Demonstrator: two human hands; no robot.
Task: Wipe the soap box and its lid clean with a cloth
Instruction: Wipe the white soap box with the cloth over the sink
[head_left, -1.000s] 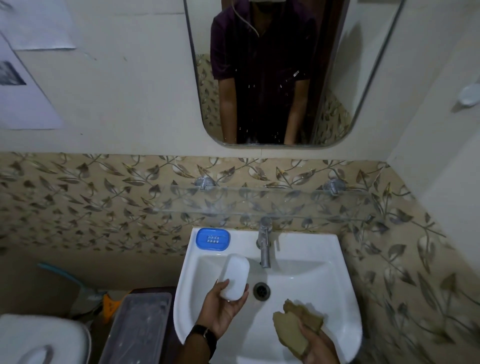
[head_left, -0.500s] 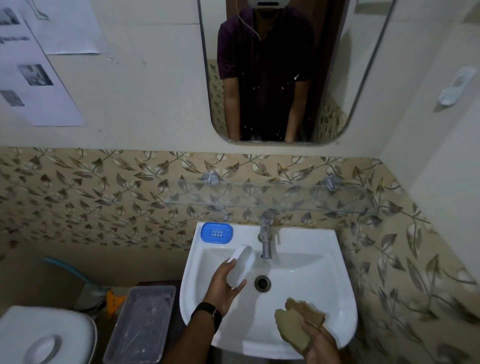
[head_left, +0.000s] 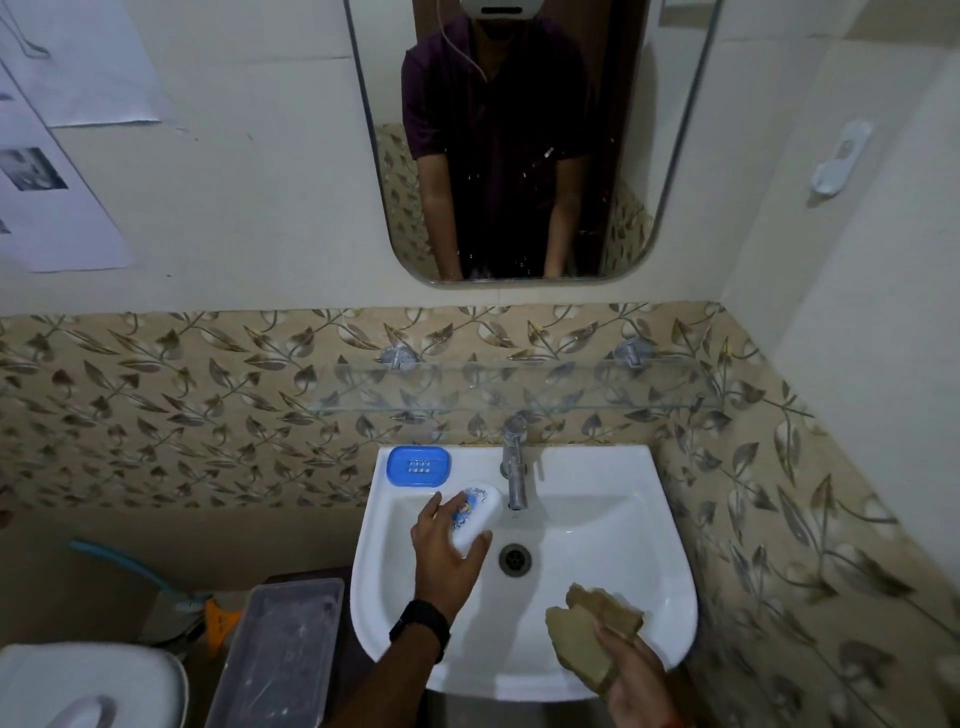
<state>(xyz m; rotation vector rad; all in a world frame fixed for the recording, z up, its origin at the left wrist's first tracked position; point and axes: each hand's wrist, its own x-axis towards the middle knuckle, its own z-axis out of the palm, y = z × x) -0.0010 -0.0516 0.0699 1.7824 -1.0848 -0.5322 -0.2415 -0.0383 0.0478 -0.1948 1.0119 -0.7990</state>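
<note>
Two hands are at work over the white sink (head_left: 649, 597). Farthest left of the task's things, the blue soap box (head_left: 418, 466) lies open on the sink's back left corner, apart from both hands. Just right of it and nearer, the left hand (head_left: 447, 551) holds the white lid (head_left: 477, 517) over the basin, palm down, its fingers (head_left: 457, 506) curled over the printed top and the thumb against the lower end; the lid sits tilted, close to the tap (head_left: 514, 467) but not touching it. Farther right and low, the right hand (head_left: 628, 675) has its fingers closed on the tan cloth (head_left: 592, 629), which is bunched and well apart from the lid.

The step in hand looks like bringing lid and cloth together. It would go best if the left hand turned the lid hollow side up and gripped it by the edges only, so the cloth can sweep the inside and rim freely; a flat fold of cloth pressed under the right fingers should wipe better than a loose wad.

Hard to make out: the lid's underside is hidden by the hand, so how dirty it is cannot be told. The right hand is cut off at the frame's bottom edge, and dim light blurs the soap box's inner ridges.
</note>
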